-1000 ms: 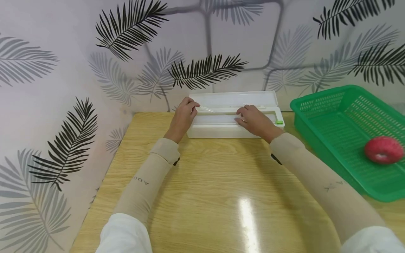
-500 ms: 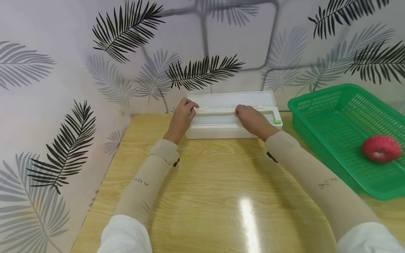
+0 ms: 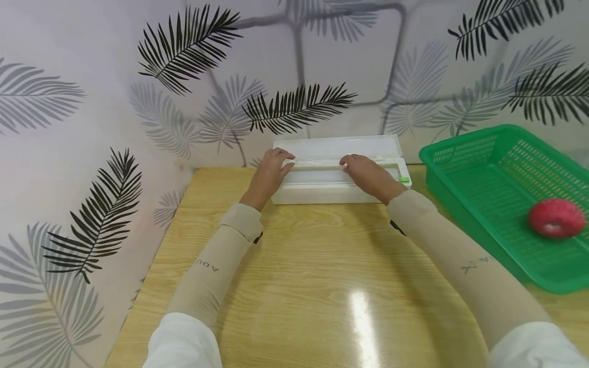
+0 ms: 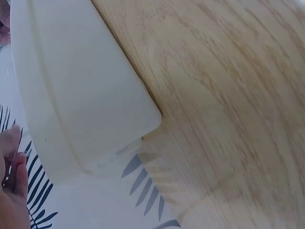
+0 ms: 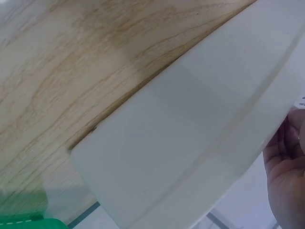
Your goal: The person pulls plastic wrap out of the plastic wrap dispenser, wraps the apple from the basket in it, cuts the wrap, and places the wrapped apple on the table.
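Observation:
A long white cling film dispenser lies along the table's back edge, its lid raised against the wall. A green slide cutter sits at its right end. Thin clear cling film stretches above the opening between both hands and is hard to make out. My left hand pinches the film near the dispenser's left end. Right of the middle, my right hand pinches the film with curled fingers. Each wrist view shows the white front wall, with the fingers partly cut off at the frame edge.
A green plastic basket stands right of the dispenser, holding a round red item. Behind the wooden table rises a wall with a leaf pattern, close to the dispenser.
The right hand's fingers have closed together from a looser spread at the film. The left hand has shifted slightly right, its thumb and fingers a little further apart. The dispenser stays in place.

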The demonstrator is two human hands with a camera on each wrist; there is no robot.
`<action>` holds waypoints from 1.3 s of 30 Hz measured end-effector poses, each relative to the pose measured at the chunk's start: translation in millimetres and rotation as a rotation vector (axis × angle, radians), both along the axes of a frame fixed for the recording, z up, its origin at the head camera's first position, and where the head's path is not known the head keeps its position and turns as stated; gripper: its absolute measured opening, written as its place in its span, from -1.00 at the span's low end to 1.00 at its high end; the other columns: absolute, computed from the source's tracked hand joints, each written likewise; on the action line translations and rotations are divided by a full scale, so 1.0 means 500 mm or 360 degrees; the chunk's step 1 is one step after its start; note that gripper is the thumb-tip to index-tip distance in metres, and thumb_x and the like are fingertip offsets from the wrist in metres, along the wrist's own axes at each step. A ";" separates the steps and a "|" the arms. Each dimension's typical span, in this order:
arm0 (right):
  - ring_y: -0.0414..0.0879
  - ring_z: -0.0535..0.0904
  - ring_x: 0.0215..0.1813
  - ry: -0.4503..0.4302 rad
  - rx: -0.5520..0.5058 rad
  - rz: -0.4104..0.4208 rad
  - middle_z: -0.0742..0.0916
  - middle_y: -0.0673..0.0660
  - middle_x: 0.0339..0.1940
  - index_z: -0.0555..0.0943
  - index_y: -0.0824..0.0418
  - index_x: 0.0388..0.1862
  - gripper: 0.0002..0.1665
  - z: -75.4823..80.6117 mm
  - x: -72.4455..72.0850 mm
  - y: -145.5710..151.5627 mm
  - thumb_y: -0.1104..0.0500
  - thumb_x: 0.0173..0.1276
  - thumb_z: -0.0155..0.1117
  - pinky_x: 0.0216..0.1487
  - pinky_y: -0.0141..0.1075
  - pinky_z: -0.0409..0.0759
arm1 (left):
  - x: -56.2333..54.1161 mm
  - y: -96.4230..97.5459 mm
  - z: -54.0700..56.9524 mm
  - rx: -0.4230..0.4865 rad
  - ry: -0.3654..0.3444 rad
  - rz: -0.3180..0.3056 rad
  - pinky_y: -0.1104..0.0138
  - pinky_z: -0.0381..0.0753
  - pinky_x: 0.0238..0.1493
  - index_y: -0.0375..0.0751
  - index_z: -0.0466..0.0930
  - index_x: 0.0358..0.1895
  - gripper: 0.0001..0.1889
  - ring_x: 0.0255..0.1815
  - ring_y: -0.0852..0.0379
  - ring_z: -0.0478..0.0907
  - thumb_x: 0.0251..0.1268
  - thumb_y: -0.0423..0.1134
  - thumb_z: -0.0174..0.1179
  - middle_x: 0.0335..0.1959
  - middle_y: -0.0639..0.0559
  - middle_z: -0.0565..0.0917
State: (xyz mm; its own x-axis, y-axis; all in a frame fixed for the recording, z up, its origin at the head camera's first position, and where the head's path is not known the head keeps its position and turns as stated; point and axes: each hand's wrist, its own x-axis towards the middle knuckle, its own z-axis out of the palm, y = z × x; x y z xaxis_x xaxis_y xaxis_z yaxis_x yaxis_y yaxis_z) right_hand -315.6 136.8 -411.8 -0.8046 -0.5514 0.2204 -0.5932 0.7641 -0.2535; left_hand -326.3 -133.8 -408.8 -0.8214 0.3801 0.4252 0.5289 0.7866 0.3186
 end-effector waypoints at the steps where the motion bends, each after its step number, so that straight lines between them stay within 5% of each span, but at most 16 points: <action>1: 0.14 0.50 0.05 -0.0038 -0.0007 0.0015 0.59 0.29 -0.03 0.44 0.39 0.06 -0.72 0.003 0.001 0.001 0.32 0.42 0.00 0.10 -0.09 0.45 | 0.000 0.002 0.000 0.0007 0.0037 0.0022 0.29 0.44 0.02 -0.24 0.62 -0.10 -0.82 -0.04 0.02 0.44 0.33 -0.28 0.11 -0.11 -0.05 0.57; 8: 0.10 0.51 -0.10 -0.0119 0.0059 -0.0011 0.59 0.28 -0.15 0.54 0.43 -0.04 -0.71 0.019 0.010 0.000 0.42 0.26 0.08 -0.04 -0.13 0.51 | -0.005 0.009 -0.006 0.0157 0.0226 0.0056 0.35 0.52 -0.11 -0.29 0.65 -0.23 -0.88 -0.22 0.06 0.53 0.30 -0.38 0.12 -0.30 -0.05 0.58; 16: 0.13 0.50 -0.33 0.0182 0.0214 -0.0361 0.55 0.28 -0.40 0.48 0.42 -0.33 -0.88 -0.001 0.020 -0.009 0.33 0.25 0.16 -0.33 -0.15 0.58 | -0.006 0.000 -0.020 0.0314 0.0281 -0.0057 0.37 0.53 -0.13 -0.33 0.58 -0.23 -0.92 -0.22 0.05 0.54 0.25 -0.44 0.14 -0.31 -0.09 0.60; 21: 0.15 0.54 -0.27 0.0445 0.0502 -0.0415 0.57 0.33 -0.35 0.43 0.46 -0.25 -0.86 -0.016 0.028 -0.014 0.38 0.30 0.14 -0.37 -0.18 0.64 | -0.002 -0.006 -0.020 0.0348 0.0275 -0.0020 0.37 0.52 -0.19 -0.33 0.58 -0.21 -0.90 -0.26 0.05 0.52 0.29 -0.45 0.09 -0.34 -0.09 0.56; 24: 0.17 0.52 -0.23 0.0445 0.0587 -0.0490 0.55 0.34 -0.30 0.41 0.47 -0.19 -0.87 -0.018 0.027 -0.013 0.43 0.30 0.07 -0.38 -0.12 0.63 | -0.002 -0.008 -0.012 0.0367 0.0290 0.0010 0.35 0.53 -0.21 -0.33 0.59 -0.22 -0.89 -0.28 0.04 0.52 0.30 -0.43 0.08 -0.35 -0.09 0.55; 31: 0.23 0.50 -0.27 0.0327 0.0331 -0.0714 0.54 0.36 -0.34 0.39 0.50 -0.21 -0.74 -0.015 0.035 0.002 0.28 0.47 -0.16 -0.40 0.00 0.58 | 0.001 -0.006 0.000 0.0432 0.0293 0.0054 0.32 0.54 -0.22 -0.33 0.62 -0.26 -0.90 -0.30 0.03 0.53 0.27 -0.47 0.10 -0.37 -0.10 0.54; 35: 0.19 0.52 -0.35 0.0302 0.0075 -0.0622 0.52 0.33 -0.38 0.42 0.49 -0.24 -0.66 -0.013 0.030 0.016 0.20 0.51 -0.17 -0.41 -0.03 0.60 | 0.004 -0.006 0.004 0.0454 0.0277 0.0064 0.32 0.53 -0.23 -0.33 0.62 -0.26 -0.89 -0.32 0.03 0.51 0.27 -0.49 0.09 -0.36 -0.10 0.53; 39: 0.11 0.52 -0.40 0.0234 -0.0013 -0.0432 0.49 0.28 -0.33 0.39 0.42 -0.20 -0.83 -0.009 0.019 0.040 0.32 0.48 -0.15 -0.45 -0.12 0.59 | 0.004 -0.004 0.007 0.0473 0.0283 0.0046 0.34 0.52 -0.21 -0.32 0.62 -0.26 -0.89 -0.31 0.04 0.50 0.28 -0.46 0.09 -0.35 -0.09 0.52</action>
